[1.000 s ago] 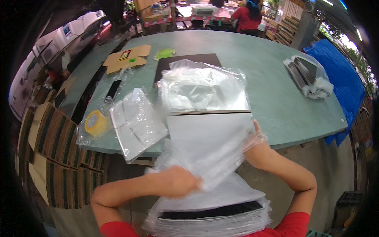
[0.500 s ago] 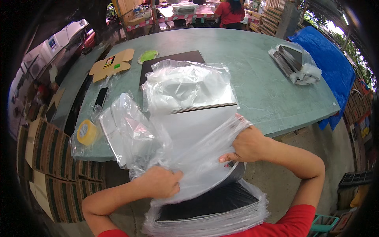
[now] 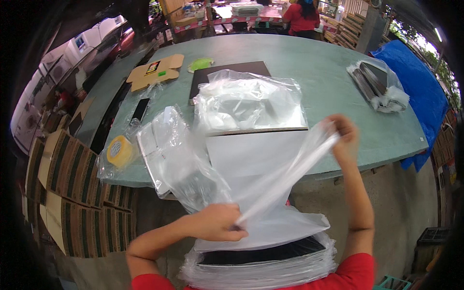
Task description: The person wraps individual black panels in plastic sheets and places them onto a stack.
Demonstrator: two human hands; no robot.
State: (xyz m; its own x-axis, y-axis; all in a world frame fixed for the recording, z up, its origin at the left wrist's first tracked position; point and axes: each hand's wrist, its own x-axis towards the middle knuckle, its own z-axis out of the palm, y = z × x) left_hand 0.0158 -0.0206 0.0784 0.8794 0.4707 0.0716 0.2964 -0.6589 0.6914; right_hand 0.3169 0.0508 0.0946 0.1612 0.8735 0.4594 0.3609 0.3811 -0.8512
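Note:
Both hands pull a clear plastic bag (image 3: 290, 181) tight on a slant in front of me. My left hand (image 3: 218, 223), low and close to me, is closed on one end of it. My right hand (image 3: 344, 137), a little blurred, grips the other end higher up, past the table edge. Behind the plastic, a white panel (image 3: 256, 150) leans at the edge of the table. Under my hands lies a stack of plastic-wrapped black panels (image 3: 261, 256). More wrapped panels (image 3: 251, 104) rest on the table beyond.
On the green table (image 3: 333, 116) are yellow tape (image 3: 120, 151), a black phone (image 3: 140, 110), plastic-wrapped white pieces (image 3: 162, 145), flat brown cardboard (image 3: 157, 72) and a bagged bundle (image 3: 379, 87). Cardboard boxes (image 3: 77, 203) stand at left. A person in red (image 3: 302, 19) is at the back.
My right hand has moved up and to the right, drawing the plastic into a tight band. My left hand has shifted slightly right. The view has turned a little to the left.

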